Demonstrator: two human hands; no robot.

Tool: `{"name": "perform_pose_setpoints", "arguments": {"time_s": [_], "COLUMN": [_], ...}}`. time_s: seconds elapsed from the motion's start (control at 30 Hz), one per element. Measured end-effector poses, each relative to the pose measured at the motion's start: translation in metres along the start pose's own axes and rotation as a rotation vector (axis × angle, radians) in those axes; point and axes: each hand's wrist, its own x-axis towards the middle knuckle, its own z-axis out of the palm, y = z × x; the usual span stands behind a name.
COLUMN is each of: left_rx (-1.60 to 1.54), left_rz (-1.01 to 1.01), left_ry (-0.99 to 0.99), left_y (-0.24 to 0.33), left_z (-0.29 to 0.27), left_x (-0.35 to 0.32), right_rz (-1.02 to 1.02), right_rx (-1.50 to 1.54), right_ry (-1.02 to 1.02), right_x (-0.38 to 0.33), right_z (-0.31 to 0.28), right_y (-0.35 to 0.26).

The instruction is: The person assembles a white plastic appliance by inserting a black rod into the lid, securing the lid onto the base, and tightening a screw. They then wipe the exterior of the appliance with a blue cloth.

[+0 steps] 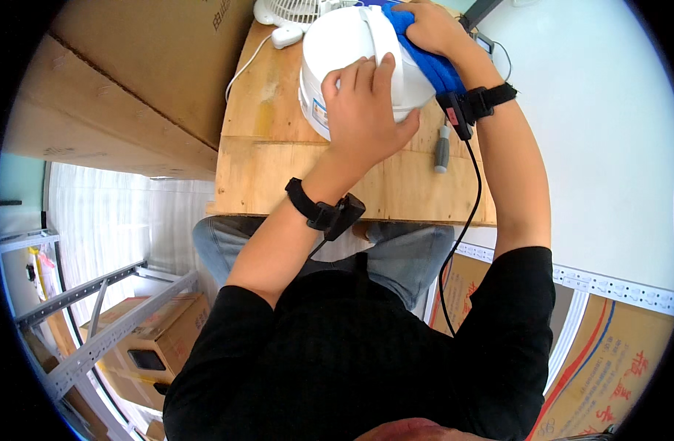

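A white, rounded appliance like a rice cooker [330, 44], with a raised carrying handle [385, 44], stands on the wooden table. My left hand [363, 99] rests on its lid, fingers spread and the fingertips against the handle, the thumb apart near the rim. At the appliance's far right side, my right hand [432, 28] is closed on a blue cloth [432, 66]. That cloth is draped along the appliance's right side, reaching down to my wrist. Some of the right fingertips are hidden by the cloth and the frame's edge.
A screwdriver with a grey handle [442, 151] lies on the wooden table [271, 176], below my right wrist. Behind the appliance is a white fan [296, 11] with a corded white piece [286, 37]. Large cardboard boxes [146, 73] stand left; a white surface [609, 147] lies right.
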Motion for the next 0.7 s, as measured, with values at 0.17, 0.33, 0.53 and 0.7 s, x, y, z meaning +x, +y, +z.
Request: {"name": "perform_pose_setpoints", "arguments": {"time_s": [0.17, 0.33, 0.53, 0.7], "left_rx": [0.024, 0.009, 0.033, 0.011], "left_rz": [-0.017, -0.018, -0.037, -0.030], "left_ry": [0.023, 0.036, 0.037, 0.007], "left_y": [0.000, 0.002, 0.003, 0.001], "left_z": [-0.001, 0.002, 0.003, -0.001], "left_x": [0.000, -0.001, 0.000, -0.001], "right_rz": [-0.014, -0.063, -0.229, -0.215], "right_rx": [0.076, 0.054, 0.083, 0.228], "right_ry": [-0.124, 0.102, 0.269, 0.278], "right_x": [-0.012, -0.041, -0.105, -0.146], "right_z": [-0.016, -0.007, -0.019, -0.030], "right_y": [0.003, 0.005, -0.013, -0.042]}}
